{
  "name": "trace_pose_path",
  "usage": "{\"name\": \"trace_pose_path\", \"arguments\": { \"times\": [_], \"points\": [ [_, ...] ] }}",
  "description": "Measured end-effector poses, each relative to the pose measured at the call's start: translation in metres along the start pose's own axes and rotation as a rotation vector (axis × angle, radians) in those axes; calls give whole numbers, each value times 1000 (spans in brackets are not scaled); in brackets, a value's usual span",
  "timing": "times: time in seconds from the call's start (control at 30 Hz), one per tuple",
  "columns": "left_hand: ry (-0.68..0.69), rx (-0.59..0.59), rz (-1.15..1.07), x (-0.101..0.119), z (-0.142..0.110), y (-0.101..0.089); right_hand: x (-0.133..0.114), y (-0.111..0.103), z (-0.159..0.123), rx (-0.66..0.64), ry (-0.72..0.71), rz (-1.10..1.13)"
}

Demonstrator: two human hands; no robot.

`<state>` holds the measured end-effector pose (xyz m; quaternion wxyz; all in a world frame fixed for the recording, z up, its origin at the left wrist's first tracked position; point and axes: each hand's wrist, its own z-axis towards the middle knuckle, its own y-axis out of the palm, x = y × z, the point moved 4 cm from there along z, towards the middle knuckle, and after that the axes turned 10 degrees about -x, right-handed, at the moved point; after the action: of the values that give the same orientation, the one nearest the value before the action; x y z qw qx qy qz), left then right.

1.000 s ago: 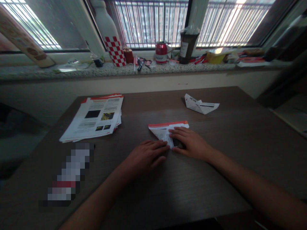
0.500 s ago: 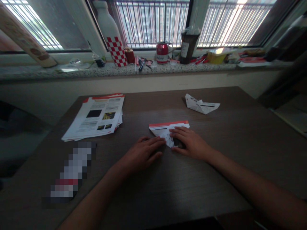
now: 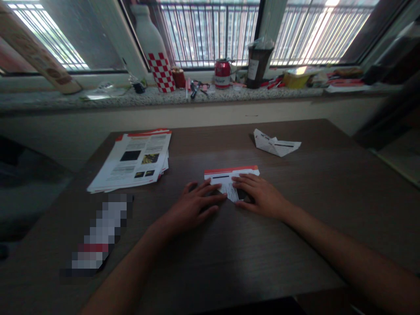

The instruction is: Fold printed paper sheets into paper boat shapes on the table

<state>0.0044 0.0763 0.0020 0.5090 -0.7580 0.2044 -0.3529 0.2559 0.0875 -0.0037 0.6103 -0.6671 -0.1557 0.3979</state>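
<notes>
A folded sheet of printed paper (image 3: 226, 179) with a red top edge lies on the brown table (image 3: 210, 262) in front of me, its lower part narrowing toward a point. My left hand (image 3: 200, 201) rests at its left side, fingers spread, with the fingertips on the paper. My right hand (image 3: 257, 194) lies flat over the paper's right part, fingers stretched out, hiding some of the print. Farther back on the right stands a folded paper boat (image 3: 277, 144) made from similar printed paper.
A stack of printed sheets (image 3: 131, 162) lies at the back left, with a pixelated, elongated object (image 3: 101, 236) in front of it. Along the windowsill (image 3: 114, 101) stand a checkered bottle (image 3: 157, 57), a red can (image 3: 222, 73), a dark drink cup (image 3: 258, 63) and small clutter.
My left hand has spread its fingers, with the fingertips shifting up along the paper's left side. My right hand stays in place. The view has shifted very slightly.
</notes>
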Motion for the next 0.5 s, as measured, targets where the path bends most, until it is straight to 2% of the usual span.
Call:
{"name": "trace_pose_path", "arguments": {
  "times": [0.4,0.5],
  "points": [
    [32,7,24,-9,-2,1,-1,-2,0,-6,11,19],
    [1,18,29,-12,0,4,0,-1,0,-10,18,10]
  ]
}}
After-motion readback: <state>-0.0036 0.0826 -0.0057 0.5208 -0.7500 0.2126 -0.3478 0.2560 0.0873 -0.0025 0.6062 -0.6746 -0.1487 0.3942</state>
